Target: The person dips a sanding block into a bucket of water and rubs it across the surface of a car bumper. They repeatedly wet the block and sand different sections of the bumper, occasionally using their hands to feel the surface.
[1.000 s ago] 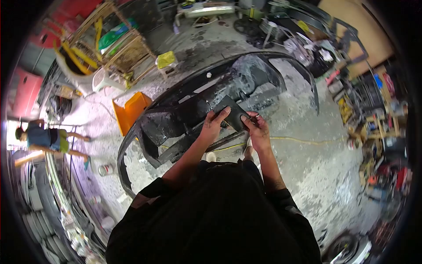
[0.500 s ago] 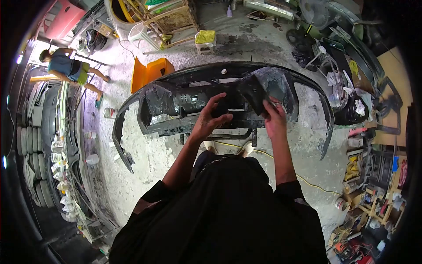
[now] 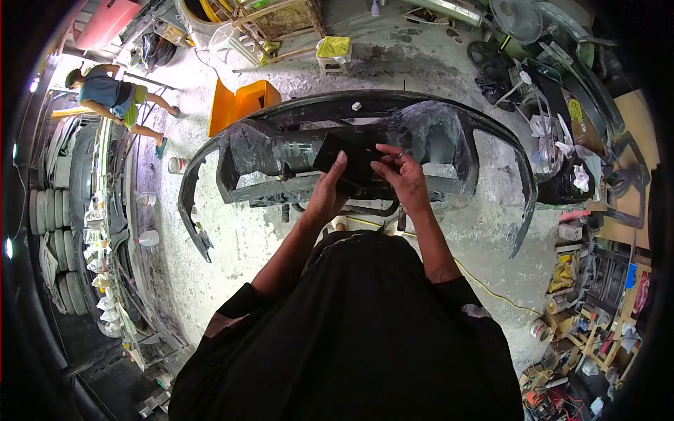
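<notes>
at centre, above the bumper (image 3: 449,133), a dark sheet (image 3: 355,165) sits in the left hand's (image 3: 327,191) grasp, thumb on top; the right hand's (image 3: 403,177) fingers curl by its edge, grip unclear. handling the sheet seems the step; turning it would call for a steady left thumb.

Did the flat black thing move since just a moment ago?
Yes, the flat black thing moved left along the dark bumper, to about its middle.

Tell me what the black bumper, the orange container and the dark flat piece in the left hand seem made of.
Bumper: probably moulded plastic, scuffed black with chalky grey patches; the thin, curved shell suggests it.
Orange container: likely plastic, smooth and evenly coloured.
Dark flat piece: unclear, perhaps sandpaper or rubber; it looks matte, with no visible grain.
</notes>
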A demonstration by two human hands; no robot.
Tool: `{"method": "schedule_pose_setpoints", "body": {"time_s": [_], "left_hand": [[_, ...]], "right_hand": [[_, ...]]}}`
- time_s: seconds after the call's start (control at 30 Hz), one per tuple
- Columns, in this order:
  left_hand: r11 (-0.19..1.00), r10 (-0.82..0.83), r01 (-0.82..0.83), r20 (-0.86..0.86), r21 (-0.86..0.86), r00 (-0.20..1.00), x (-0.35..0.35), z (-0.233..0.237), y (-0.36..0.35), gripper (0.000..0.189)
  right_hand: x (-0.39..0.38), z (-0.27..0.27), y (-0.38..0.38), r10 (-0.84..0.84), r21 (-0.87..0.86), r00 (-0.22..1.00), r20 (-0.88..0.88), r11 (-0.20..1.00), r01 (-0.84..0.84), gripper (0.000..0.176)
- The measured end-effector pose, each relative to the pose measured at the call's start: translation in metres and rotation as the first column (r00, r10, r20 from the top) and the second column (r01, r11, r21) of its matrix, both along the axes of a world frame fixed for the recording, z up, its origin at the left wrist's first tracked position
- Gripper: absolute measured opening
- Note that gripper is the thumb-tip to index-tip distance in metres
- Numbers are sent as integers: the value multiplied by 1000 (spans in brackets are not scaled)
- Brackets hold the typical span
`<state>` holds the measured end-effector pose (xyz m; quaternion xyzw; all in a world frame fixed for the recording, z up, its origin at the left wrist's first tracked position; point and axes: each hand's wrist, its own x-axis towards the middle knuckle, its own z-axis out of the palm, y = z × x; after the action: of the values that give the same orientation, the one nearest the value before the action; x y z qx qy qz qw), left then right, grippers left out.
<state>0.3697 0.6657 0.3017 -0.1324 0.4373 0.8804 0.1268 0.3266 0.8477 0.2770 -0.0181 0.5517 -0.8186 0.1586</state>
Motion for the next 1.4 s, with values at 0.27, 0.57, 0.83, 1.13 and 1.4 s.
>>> {"method": "schedule_pose_setpoints", "body": {"time_s": [0.27, 0.57, 0.83, 1.13, 1.4], "left_hand": [[998, 50, -44, 132, -48, 990, 3, -5, 2, 50], [838, 95, -162, -153, -520, 984, 15, -90, -17, 56], [778, -87, -117, -290, -617, 953, 35, 3, 0, 56], [855, 127, -164, -107, -492, 986, 17, 23, -15, 43], [324, -188, -334, -406, -885, 894, -95, -51, -70, 33]], "right_hand": [[2, -8, 10, 143, 92, 988, -61, 986, -137, 31], [-5, -2, 11, 214, -16, 975, -51, 976, -216, 33], [-8, -14, 11, 254, -203, 967, 2, 947, -249, 68], [-22, -75, 17, 115, 408, 984, -139, 912, -48, 94], [-57, -152, 0, -72, 683, 752, -656, 368, 631, 114]]}}
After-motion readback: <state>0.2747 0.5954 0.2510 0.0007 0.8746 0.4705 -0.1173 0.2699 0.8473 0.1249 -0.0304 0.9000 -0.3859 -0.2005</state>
